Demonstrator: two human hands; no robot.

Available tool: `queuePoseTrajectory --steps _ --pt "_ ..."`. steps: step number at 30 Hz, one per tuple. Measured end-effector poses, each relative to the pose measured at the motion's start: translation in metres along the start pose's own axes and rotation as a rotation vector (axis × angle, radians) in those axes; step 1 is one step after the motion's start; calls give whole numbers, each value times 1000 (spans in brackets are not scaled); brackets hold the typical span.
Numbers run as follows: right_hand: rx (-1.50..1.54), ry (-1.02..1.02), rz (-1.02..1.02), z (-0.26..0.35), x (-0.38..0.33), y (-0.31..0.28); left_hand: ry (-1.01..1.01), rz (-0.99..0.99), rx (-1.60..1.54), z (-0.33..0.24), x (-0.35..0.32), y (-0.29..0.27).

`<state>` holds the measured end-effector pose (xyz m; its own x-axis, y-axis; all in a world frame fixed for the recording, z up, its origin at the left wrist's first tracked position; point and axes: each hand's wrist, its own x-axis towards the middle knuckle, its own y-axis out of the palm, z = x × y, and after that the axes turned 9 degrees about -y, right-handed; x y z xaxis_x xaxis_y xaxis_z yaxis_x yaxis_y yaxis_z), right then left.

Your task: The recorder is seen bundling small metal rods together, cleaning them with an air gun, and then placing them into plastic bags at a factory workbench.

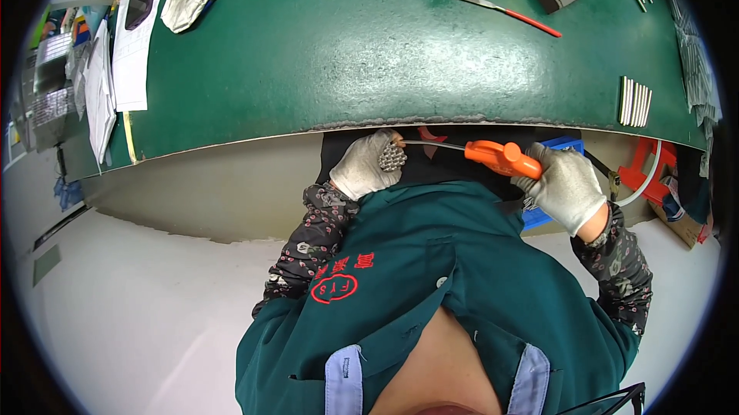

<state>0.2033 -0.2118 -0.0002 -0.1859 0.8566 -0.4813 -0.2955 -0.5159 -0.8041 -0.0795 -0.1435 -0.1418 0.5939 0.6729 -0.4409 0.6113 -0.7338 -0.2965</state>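
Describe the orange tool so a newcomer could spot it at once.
Find the big green table, then the gloved right hand just below its near edge. That hand grips an air blow gun whose thin metal nozzle points left, toward the bundle of metal rods in the gloved left hand. Its bright orange body sets it apart from the blue bin near it.

A long green table (pixel 269 84) spans the far side, its smooth top catching a broad patch of white light near the middle. Its near edge looks worn and curves in this wide view. Below lies a grey-beige strip (pixel 223 192) with a ragged border, then pale floor (pixel 154 315) at near left, with a small grey-green patch (pixel 46 266) far left.
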Motion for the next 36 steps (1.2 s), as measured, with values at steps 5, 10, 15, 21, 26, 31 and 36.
queuePoseTrajectory --steps 5,10,15,21,26,31,36 --pt "2 5 7 4 1 -2 -48 26 62 -8 0 -1" --pt "64 -23 134 7 -2 -5 -32 23 57 -2 1 -1" --pt "33 12 92 -3 -6 1 -14 13 72 3 -2 -2" --pt "51 13 116 -3 1 4 -33 30 96 5 3 -2" --pt "169 19 28 -9 -6 -2 4 -11 110 -9 0 -8" --pt "829 -21 117 -38 -36 -27 85 15 80 5 17 8" --pt "1073 101 -464 -66 -61 -54 55 -102 222 25 1 -8"
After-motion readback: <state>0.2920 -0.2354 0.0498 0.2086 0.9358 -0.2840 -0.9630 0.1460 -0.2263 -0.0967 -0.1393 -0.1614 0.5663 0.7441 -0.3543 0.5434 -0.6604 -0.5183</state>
